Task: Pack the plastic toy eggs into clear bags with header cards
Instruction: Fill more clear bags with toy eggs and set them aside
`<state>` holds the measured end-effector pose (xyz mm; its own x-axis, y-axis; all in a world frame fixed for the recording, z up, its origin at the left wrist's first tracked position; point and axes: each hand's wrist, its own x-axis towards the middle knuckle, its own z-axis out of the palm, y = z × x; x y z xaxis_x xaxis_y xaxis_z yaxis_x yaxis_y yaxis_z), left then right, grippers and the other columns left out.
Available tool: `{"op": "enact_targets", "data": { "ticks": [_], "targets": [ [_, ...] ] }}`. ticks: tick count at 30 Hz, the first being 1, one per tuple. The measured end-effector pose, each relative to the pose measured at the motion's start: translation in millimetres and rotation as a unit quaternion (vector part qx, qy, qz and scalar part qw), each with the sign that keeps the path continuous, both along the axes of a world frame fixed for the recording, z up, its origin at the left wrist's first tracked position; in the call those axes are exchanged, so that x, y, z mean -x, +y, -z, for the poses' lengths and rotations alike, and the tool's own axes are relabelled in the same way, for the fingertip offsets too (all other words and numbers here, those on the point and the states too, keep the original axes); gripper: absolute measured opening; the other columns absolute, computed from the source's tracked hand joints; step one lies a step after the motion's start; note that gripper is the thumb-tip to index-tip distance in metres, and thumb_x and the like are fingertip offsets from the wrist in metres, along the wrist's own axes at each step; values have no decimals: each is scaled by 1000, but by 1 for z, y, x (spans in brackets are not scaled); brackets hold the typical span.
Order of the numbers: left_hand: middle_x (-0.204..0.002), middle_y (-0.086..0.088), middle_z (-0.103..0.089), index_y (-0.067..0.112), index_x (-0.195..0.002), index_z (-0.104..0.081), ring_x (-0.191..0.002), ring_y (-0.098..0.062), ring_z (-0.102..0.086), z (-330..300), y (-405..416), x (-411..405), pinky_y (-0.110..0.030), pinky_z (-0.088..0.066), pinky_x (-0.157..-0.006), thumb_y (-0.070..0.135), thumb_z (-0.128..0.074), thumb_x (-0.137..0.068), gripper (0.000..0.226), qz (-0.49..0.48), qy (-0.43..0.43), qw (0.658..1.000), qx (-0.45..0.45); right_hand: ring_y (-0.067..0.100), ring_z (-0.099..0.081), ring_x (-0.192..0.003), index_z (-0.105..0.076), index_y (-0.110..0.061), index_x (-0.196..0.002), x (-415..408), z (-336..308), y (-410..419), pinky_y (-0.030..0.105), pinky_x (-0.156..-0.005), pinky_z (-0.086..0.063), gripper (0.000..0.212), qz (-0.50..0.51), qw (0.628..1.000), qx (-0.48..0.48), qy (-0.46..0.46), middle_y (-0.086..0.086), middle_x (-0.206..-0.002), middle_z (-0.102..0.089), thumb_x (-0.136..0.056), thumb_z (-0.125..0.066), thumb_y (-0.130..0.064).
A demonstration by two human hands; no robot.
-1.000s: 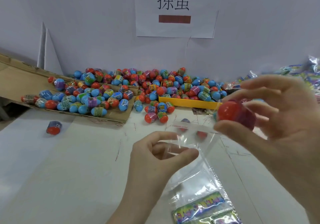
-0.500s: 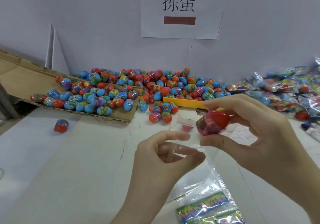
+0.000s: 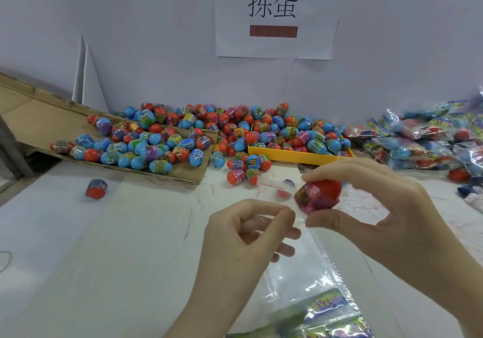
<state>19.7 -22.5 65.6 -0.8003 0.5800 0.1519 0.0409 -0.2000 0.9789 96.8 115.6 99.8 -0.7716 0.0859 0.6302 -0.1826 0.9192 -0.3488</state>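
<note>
Eggs: loose heap, blue and red, on cardboard sheet at far left, spilling into yellow tray at centre. One stray egg alone on table. Left hand: thumb and forefinger curled, pinching mouth of clear bag. Bag runs toward viewer, header card at near end. Right hand: thumb and fingers gripping red egg at bag mouth. Packed bags piled far right.

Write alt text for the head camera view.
A right hand holds a red plastic toy egg at the mouth of a clear plastic bag that the left hand pinches open. Behind lie loose red and blue eggs, a yellow tray and packed bags.
</note>
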Motion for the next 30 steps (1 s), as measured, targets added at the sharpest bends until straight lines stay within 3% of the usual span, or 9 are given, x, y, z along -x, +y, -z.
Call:
{"op": "enact_targets", "data": {
  "ticks": [2,5,9,12,15,19,24,27,30],
  "targets": [
    [-60,4,-70,27,-71,-69,-50,-12,-65,2,-1,0,-14,-47,-48,30,-74,-63,10,-28,34,999,6,-3,-56,-85,-57,-40,-95,-4,-1,-2,10,-81,-40,35,-10,995,92,26,-21,-86,-65,-63,-63,-53],
    [-57,19,-65,33,-79,-65,-55,-2,-62,5,-1,1,-8,-45,-53,49,-71,-57,28,-126,182,974,45,3,-63,-85,-59,-37,-93,-5,-9,2,12,-77,-45,47,-49,965,247,68,-18,-91,-68,-63,-55,-74],
    [-63,14,-66,23,-80,-67,-54,-3,-61,13,3,5,-23,-48,-50,31,-68,-76,9,-254,524,806,107,-6,-63,-67,-59,-38,-80,2,-19,3,14,-67,-49,67,-32,952,285,112,-29,-71,-65,-42,-46,-92],
    [-61,3,-67,18,-88,-57,-52,-13,-56,19,2,4,-27,-40,-51,22,-65,-82,10,-317,611,718,99,1,-67,-78,-56,-46,-83,-1,-7,-9,12,-54,-50,56,-52,942,322,76,-23,-85,-69,-48,-46,-89],
    [-64,3,-68,18,-88,-56,-57,-12,-59,24,1,0,-22,-39,-56,13,-68,-77,17,-337,634,688,103,3,-66,-89,-53,-55,-82,-10,8,-16,17,-61,-54,39,-91,925,368,21,-22,-100,-67,-55,-49,-84],
    [-67,1,-70,17,-81,-71,-64,-12,-61,28,2,-2,-22,-40,-60,10,-76,-71,13,-331,635,689,112,19,-66,-95,-61,-42,-87,-11,20,-16,38,-69,-57,43,-152,878,453,19,1,-109,-66,-57,-64,-73],
    [-75,3,-72,20,-83,-73,-64,-11,-67,37,5,-9,-23,-45,-58,25,-76,-71,14,-286,625,717,114,17,-67,-82,-63,-39,-87,-3,25,-15,22,-74,-54,37,-155,881,445,52,-4,-87,-68,-64,-64,-68],
    [-82,16,-69,27,-100,-64,-78,0,-58,28,-2,-11,-13,-42,-67,49,-56,-83,30,-213,562,791,111,16,-65,-76,-63,-37,-88,-2,27,-8,20,-73,-52,38,-159,886,432,56,-5,-81,-67,-65,-65,-67],
    [-82,35,-61,38,-95,-53,-88,-1,-53,10,-10,-9,-9,-37,-73,77,-23,-82,51,-194,368,905,86,14,-66,-72,-64,-37,-87,-5,26,2,18,-70,-52,38,-188,883,429,25,-6,-79,-68,-64,-66,-67]
  ]
}}
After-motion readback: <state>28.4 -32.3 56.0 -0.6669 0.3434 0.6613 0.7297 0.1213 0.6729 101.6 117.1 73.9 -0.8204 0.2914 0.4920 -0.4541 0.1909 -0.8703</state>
